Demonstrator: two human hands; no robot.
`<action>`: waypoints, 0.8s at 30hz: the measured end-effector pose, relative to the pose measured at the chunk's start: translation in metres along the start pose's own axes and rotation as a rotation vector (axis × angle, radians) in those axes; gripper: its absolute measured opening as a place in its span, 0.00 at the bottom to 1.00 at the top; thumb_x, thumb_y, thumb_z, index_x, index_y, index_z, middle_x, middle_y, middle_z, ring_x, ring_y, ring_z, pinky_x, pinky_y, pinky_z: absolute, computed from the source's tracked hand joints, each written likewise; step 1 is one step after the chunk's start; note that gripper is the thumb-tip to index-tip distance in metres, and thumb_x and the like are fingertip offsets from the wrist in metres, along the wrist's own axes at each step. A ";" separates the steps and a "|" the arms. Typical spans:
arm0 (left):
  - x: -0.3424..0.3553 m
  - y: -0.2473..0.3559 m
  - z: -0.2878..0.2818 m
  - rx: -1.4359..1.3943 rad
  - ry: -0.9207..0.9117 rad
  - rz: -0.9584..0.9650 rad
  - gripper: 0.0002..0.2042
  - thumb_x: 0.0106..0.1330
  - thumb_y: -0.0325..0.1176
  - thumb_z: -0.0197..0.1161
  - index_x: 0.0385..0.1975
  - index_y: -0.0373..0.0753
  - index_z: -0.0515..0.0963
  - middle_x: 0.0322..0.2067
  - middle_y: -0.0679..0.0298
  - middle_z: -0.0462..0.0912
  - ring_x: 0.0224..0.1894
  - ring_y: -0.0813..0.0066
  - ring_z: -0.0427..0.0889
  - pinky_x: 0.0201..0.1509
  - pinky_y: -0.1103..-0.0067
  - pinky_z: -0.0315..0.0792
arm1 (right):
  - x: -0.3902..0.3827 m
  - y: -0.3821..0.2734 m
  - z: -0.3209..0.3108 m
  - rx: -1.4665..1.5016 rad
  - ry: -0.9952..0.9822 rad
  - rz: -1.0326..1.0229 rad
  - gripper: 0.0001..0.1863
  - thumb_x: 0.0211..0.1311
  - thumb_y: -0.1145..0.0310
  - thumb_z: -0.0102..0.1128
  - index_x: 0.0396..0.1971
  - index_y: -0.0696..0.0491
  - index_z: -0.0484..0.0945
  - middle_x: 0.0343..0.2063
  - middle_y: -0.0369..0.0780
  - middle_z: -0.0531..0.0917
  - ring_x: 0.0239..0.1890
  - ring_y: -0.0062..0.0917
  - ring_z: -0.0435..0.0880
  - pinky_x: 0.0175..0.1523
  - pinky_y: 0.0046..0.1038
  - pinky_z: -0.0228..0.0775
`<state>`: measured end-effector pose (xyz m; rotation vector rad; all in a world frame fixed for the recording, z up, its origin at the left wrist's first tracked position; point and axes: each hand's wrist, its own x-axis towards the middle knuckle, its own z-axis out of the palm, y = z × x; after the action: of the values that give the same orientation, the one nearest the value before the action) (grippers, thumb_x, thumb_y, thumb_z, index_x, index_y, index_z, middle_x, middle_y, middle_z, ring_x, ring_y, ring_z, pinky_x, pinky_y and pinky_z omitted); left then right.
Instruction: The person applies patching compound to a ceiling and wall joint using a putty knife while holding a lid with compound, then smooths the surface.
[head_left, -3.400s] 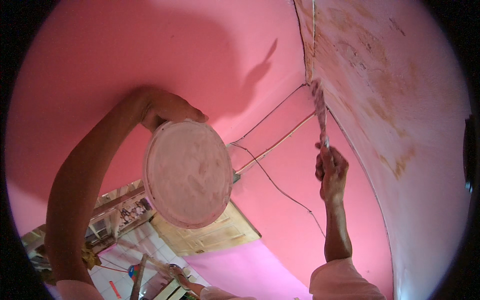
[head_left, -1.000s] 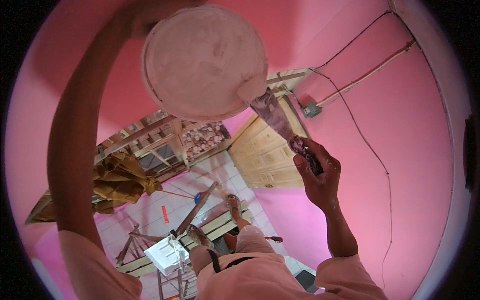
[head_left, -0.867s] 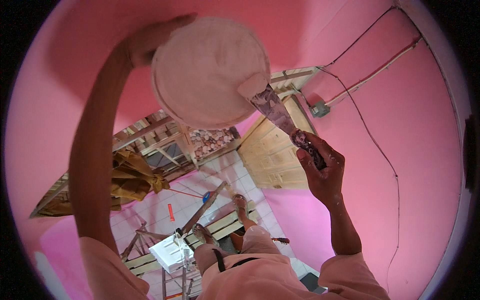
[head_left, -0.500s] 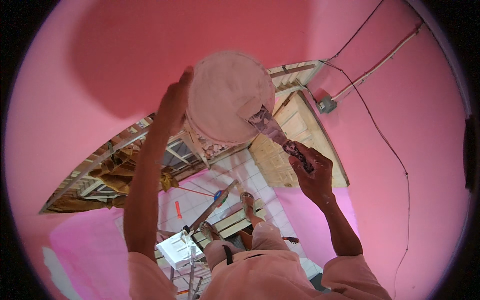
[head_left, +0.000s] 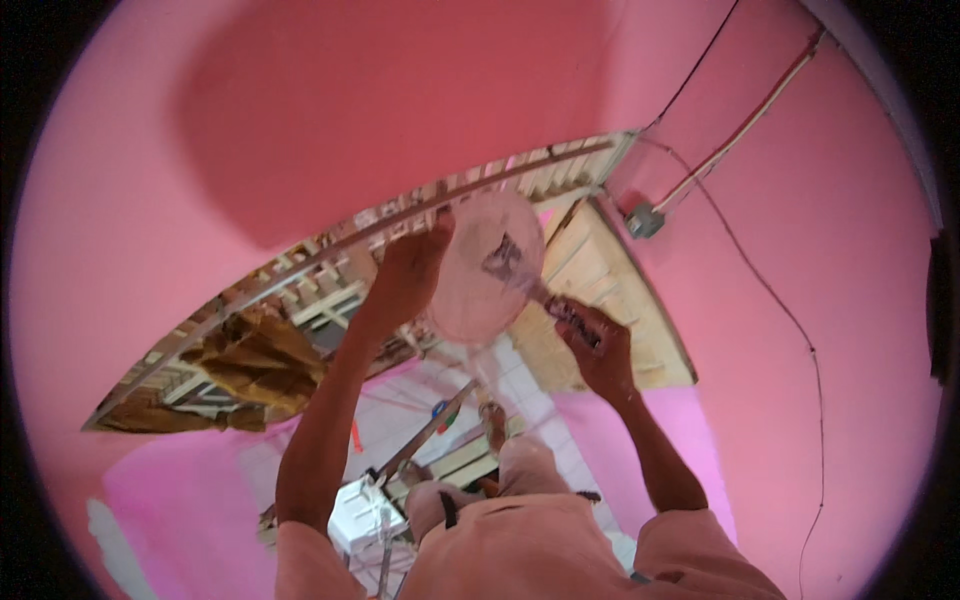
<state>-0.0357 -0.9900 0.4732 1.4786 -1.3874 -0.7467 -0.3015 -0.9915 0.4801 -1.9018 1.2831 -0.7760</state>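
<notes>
In front of me my left hand point(head_left: 412, 268) is closed on the left edge of a round, pinkish disc point(head_left: 470, 300), smeared like a lid with putty on it. My right hand point(head_left: 603, 352) grips the dark, splattered handle of a putty knife point(head_left: 540, 290). The knife's stained blade lies over the face of the disc; whether it touches cannot be made out. Motion blurs the disc a little. The fingers of my left hand are partly hidden behind its edge.
Far below, my feet stand on wooden planks point(head_left: 470, 462) over a tiled floor point(head_left: 390, 412). A white box-like object point(head_left: 365, 515) is beside them. Ahead are a pink wall point(head_left: 400, 110), a slatted opening with brown cloth point(head_left: 255, 360), a wooden door point(head_left: 590, 265) and a grey electrical box point(head_left: 643, 220).
The disc and both hands have moved down, the left hand also to the right, and the disc now appears tilted. The knife blade sits nearer the disc's middle.
</notes>
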 end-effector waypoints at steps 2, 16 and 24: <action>0.009 0.013 0.010 -0.001 -0.014 0.050 0.26 0.70 0.48 0.43 0.15 0.32 0.58 0.17 0.64 0.48 0.19 0.79 0.54 0.20 0.73 0.52 | -0.003 0.047 0.004 -0.113 0.059 -0.174 0.17 0.57 0.67 0.59 0.47 0.54 0.76 0.34 0.43 0.81 0.35 0.27 0.81 0.42 0.26 0.72; -0.004 -0.014 0.029 -0.170 -0.014 -0.090 0.27 0.70 0.49 0.43 0.15 0.30 0.64 0.10 0.58 0.58 0.18 0.72 0.58 0.24 0.70 0.58 | -0.012 0.021 0.022 -0.129 0.050 0.006 0.15 0.57 0.65 0.60 0.44 0.54 0.76 0.33 0.43 0.81 0.34 0.29 0.82 0.38 0.26 0.72; -0.014 -0.028 0.021 -0.217 -0.018 -0.097 0.27 0.71 0.47 0.41 0.12 0.33 0.60 0.09 0.66 0.56 0.17 0.78 0.55 0.21 0.72 0.54 | -0.021 0.015 0.039 -0.119 0.146 -0.066 0.15 0.53 0.68 0.64 0.40 0.58 0.77 0.31 0.41 0.80 0.30 0.24 0.80 0.36 0.24 0.71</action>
<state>-0.0460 -0.9841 0.4370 1.3782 -1.2130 -0.9436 -0.2853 -0.9668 0.4431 -2.0224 1.3876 -0.9044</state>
